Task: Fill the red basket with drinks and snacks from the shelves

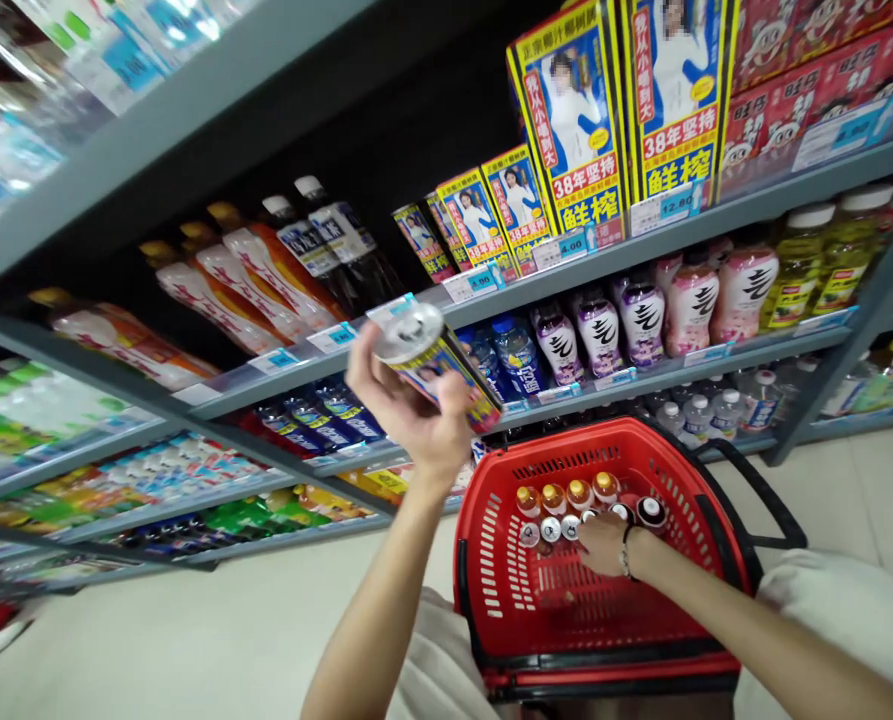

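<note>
My left hand (416, 400) is raised in front of the shelves, its fingers wrapped round a drink can (453, 370) with a silver top and a yellow, blue and black label. The can is tilted, its top toward the upper left. My right hand (607, 545) reaches down into a red shopping basket (603, 640), close beside a row of silver-topped cans (550, 530). Its fingertips are hidden, so any grip there does not show. Behind these cans stand several orange-capped bottles (579, 493). A dark-rimmed white top (650, 512) stands at the row's right end.
Shelves of drinks (536, 270) run across the view. Small matching cans (422, 240) stand beside yellow-and-blue cartons (570, 110). Orange bottles (236, 290) lean to the left. The basket's black handle (761, 490) sticks out right, over the pale floor (266, 620).
</note>
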`<state>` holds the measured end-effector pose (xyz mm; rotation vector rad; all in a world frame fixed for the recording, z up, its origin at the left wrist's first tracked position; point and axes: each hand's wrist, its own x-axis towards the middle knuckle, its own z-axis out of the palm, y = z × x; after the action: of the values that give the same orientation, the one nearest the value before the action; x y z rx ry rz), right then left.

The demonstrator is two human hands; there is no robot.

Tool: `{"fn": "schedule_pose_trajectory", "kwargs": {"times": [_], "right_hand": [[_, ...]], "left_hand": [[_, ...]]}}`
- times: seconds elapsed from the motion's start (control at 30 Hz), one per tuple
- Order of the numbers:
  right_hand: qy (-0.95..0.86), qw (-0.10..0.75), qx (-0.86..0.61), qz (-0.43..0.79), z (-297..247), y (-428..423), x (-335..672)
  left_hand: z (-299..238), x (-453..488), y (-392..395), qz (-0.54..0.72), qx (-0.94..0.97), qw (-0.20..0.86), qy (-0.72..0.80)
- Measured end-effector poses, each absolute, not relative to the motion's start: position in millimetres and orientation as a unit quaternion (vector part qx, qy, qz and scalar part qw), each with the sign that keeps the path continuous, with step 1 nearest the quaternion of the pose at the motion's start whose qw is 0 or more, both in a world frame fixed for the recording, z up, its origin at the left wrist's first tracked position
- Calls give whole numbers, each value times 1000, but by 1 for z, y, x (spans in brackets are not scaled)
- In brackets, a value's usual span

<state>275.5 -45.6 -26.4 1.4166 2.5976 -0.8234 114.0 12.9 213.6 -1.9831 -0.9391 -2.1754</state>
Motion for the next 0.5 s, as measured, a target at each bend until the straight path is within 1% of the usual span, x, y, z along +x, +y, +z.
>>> {"fn": "schedule_pose_trajectory", "kwargs": {"times": [0.07,0.1,0.17,0.2,0.23,0.3,0.4,0.43,0.5], "right_hand": [[832,10,465,-302,-19,-46,273],[825,-8,464,-323,-16,-46,270],[805,-49,462,-368,-14,-47,265],[796,-63,459,-391,-15,-47,263],[782,-72,453,-422,-16,-48,260],[731,-95,429,-522,-21,-49,256],[605,-176,355,-691,-25,-49,252],[563,-210,334,-726,-25,-48,252],[510,-270,326,-749,-21,-47,251]], "left_hand": [[166,118,-2,-692,-624,-125,-341],[141,120,-7,-681,-591,-226,-369],[96,119,-12,-636,-472,-435,-428],[76,117,-13,-608,-397,-520,-450],[58,114,-13,-582,-327,-581,-466],[31,106,-12,-545,-232,-641,-488],[16,97,-10,-533,-190,-652,-505],[16,95,-9,-533,-190,-654,-503],[20,93,-9,-531,-200,-661,-491]]}}
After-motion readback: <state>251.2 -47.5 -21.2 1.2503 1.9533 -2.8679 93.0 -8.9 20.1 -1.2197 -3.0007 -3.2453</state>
